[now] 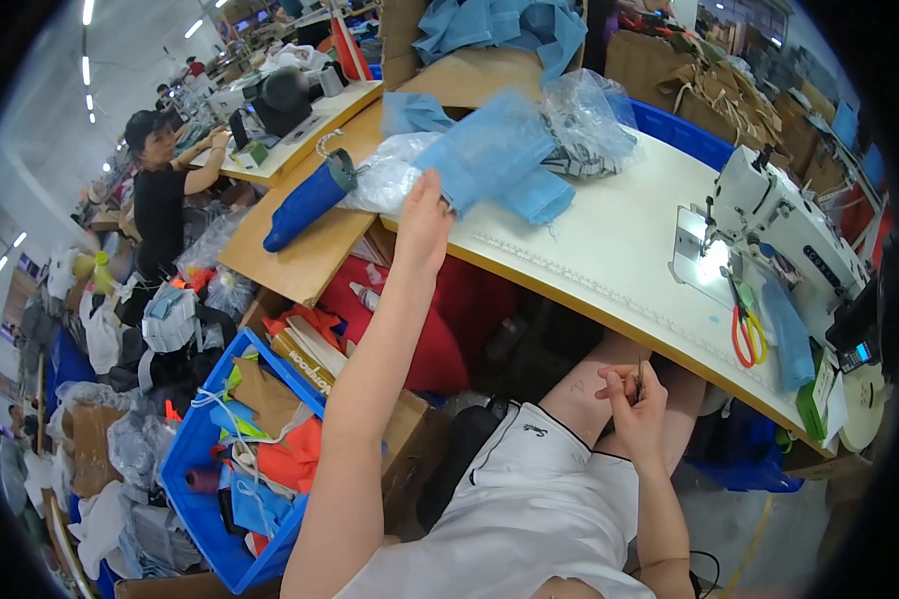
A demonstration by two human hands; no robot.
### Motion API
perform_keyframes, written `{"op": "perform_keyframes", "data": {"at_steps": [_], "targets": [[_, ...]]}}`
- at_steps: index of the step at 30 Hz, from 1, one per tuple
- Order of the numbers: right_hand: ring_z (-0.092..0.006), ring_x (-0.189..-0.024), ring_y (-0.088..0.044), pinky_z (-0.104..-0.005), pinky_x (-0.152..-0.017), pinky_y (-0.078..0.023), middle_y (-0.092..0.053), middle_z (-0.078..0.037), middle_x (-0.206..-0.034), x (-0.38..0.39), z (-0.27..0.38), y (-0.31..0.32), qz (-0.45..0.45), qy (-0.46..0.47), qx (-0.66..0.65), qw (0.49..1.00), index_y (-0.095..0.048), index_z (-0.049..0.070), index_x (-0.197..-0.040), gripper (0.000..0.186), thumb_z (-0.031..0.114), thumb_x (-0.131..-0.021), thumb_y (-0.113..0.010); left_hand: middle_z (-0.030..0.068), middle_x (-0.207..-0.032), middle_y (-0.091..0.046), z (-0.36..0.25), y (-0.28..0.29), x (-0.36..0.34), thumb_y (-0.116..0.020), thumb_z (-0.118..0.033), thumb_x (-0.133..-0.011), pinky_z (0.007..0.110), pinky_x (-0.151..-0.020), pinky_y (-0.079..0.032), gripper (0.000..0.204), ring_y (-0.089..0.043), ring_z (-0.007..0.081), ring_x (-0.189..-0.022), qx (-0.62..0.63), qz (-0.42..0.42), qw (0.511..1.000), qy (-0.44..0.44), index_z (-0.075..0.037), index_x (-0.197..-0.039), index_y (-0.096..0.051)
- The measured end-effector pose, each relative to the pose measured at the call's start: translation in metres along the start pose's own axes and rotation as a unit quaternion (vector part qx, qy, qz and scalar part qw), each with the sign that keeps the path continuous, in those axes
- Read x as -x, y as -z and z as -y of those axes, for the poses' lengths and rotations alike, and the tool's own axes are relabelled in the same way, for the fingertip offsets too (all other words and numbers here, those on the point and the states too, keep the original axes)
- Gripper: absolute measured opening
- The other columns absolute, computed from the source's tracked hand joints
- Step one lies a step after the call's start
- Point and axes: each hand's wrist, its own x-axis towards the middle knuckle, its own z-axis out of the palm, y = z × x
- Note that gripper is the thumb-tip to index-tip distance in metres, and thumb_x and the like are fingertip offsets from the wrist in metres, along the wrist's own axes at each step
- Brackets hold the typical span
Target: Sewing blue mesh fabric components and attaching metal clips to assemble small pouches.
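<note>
Left hand (pixel 425 215) is stretched out to the far-left part of the table (pixel 609 250), at the near edge of a pile of light blue fabric pieces (pixel 499 155). Fingers (pixel 432 185) are laid on the lower corner of the blue fabric; whether they are pinched on it or merely resting cannot be told, since only the back of the hand is shown.

The fabric lies directly beyond the left fingers, up and slightly to the right. Its long axis runs diagonally, from the hand toward clear plastic bags (pixel 589 115) just behind it. A second crumpled clear bag (pixel 385 175) sits just left of the hand.

Right hand (pixel 634 394) is held low over the lap, below the table edge and well apart from the fabric. Its fingers are closed on a small thin object, too small to identify. The left hand is much the nearer to the fabric.

Further right of the fabric, a white sewing machine (pixel 779 215) is seen, with orange-and-yellow-handled scissors (pixel 744 329) in front of it. Below the hand, beside the table, a blue crate (pixel 185 449) of scraps is noted.
</note>
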Motion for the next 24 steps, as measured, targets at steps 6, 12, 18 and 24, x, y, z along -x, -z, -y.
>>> {"op": "perform_keyframes", "data": {"at_steps": [6, 12, 18, 24], "targets": [[-0.0086, -0.066, -0.061, -0.0212, -0.050, -0.048, -0.057, -0.005, -0.075, 0.015, -0.010, 0.035, -0.047, -0.054, 0.099, 0.993, -0.038, 0.004, -0.074, 0.031, 0.008, -0.093, -0.062, 0.0058, -0.108, -0.065, 0.070, 0.048, 0.028, -0.048, -0.010, -0.101, 0.026, -0.080, -0.048, 0.019, -0.062, 0.0139, -0.100, -0.097, -0.139, 0.984, 0.053, 0.000, -0.115, -0.057], [-0.0077, -0.059, -0.045, -0.0232, -0.054, -0.038, -0.047, -0.001, -0.066, 0.016, -0.041, 0.095, -0.171, 0.011, 0.155, 0.973, -0.039, 0.004, -0.075, 0.033, 0.012, -0.090, -0.067, 0.0088, -0.110, -0.061, 0.081, 0.049, 0.035, -0.053, -0.001, -0.096, 0.022, -0.081, -0.046, 0.014, -0.061, 0.0137, -0.097, -0.211, -0.028, 0.977, -0.019, 0.000, -0.106, -0.063], [-0.0075, -0.069, -0.040, -0.0230, -0.060, -0.034, -0.044, 0.001, -0.077, -0.018, -0.031, 0.180, -0.315, 0.070, 0.308, 0.895, -0.047, 0.004, -0.089, 0.027, 0.016, -0.089, -0.071, 0.0193, -0.137, -0.034, 0.102, 0.039, 0.065, -0.060, 0.005, -0.083, 0.040, -0.103, -0.037, 0.030, -0.042, 0.0343, -0.125, -0.439, 0.083, 0.869, -0.214, -0.006, -0.111, -0.060], [-0.0197, -0.091, -0.055, -0.0311, -0.086, -0.044, -0.057, -0.010, -0.098, -0.060, -0.053, 0.271, -0.339, 0.048, 0.361, 0.867, -0.054, -0.001, -0.104, 0.023, 0.015, -0.091, -0.064, 0.0225, -0.155, -0.016, 0.105, 0.026, 0.087, -0.063, 0.009, -0.074, 0.050, -0.112, -0.025, 0.074, -0.011, 0.0457, -0.144, -0.596, 0.117, 0.757, -0.240, -0.007, -0.141, -0.035]]}}
